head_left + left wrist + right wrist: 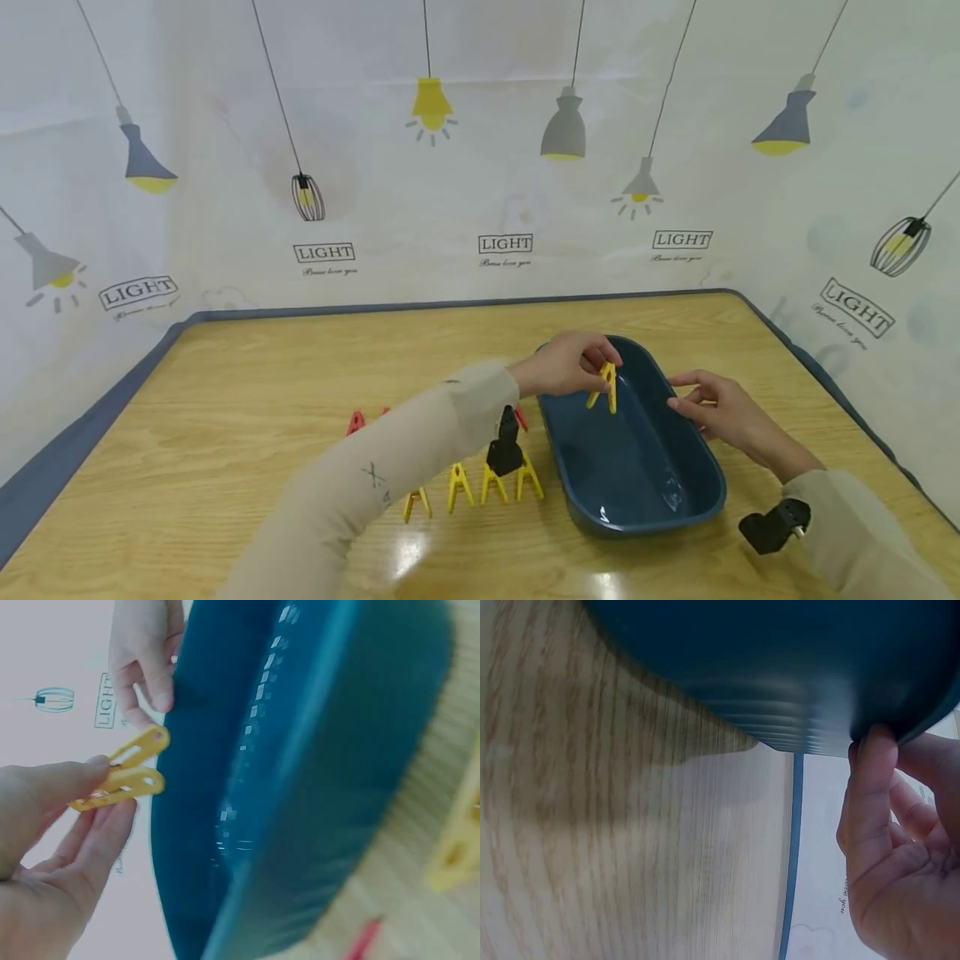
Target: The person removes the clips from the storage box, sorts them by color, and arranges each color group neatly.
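Observation:
A yellow clothespin [611, 388] is pinched between the thumb and fingers of my left hand [572, 363], over the far part of a dark blue basin [558, 467]. In the left wrist view the clothespin [124, 784] points its two legs toward the basin's wall. My right hand [723, 412] holds the basin's right rim, and the right wrist view shows a fingertip [877, 746] against the outer wall just below the rim. Several yellow clothespins [459, 486] stand in a row left of the basin. Red clothespins [356, 422] sit behind them, partly hidden by my left sleeve.
The wooden table [300, 350] has a dark blue edge band. Behind it and at both sides hangs a pale sheet [480, 183] printed with lamps. My left forearm [390, 467] crosses over the clothespins, and black wrist cameras sit on both sleeves.

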Demonstrator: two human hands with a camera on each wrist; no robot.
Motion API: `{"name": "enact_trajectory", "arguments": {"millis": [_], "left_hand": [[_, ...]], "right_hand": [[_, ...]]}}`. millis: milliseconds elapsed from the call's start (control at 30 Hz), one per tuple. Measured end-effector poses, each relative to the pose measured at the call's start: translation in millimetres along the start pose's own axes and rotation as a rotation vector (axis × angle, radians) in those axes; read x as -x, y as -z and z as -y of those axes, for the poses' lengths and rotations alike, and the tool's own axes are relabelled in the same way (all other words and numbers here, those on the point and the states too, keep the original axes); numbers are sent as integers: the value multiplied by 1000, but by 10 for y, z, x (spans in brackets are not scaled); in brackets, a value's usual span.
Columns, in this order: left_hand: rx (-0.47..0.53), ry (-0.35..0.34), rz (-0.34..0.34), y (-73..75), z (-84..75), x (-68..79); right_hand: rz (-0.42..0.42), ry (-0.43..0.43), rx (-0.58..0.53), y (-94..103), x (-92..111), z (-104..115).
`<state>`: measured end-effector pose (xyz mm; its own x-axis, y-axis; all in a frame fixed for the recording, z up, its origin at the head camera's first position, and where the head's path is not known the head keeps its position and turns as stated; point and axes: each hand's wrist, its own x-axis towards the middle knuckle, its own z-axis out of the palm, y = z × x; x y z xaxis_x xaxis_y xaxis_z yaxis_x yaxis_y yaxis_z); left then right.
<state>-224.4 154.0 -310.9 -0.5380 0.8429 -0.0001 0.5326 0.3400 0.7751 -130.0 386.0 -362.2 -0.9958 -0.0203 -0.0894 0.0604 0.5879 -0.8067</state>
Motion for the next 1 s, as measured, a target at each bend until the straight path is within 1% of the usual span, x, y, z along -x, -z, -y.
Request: {"name": "enact_trajectory", "arguments": {"millis": [100,133,333,400,500,600,733,867,1000], "left_hand": [[38,-19,-14,20,61,117],[47,-18,-29,23,86,162],[63,-4,-197,26,218,442],[90,-8,-226,37,235,515],[125,-10,-225,69,256,610],[136,-12,-208,122,310,745],[162,-18,-193,228,401,996],[176,31,-208,349,493,1276],[168,74,-222,414,597,1483]], "right_hand": [[-8,2,-8,-1,10,-17],[-7,2,-13,-3,13,-21],[0,8,-11,-6,11,-18],[-5,15,-2,1,8,-13],[-6,16,-6,5,10,-14],[-4,14,-8,-2,7,-3],[-1,13,-21,-21,1,14],[5,22,-20,-30,-2,26],[-10,23,8,-14,15,24]]}}
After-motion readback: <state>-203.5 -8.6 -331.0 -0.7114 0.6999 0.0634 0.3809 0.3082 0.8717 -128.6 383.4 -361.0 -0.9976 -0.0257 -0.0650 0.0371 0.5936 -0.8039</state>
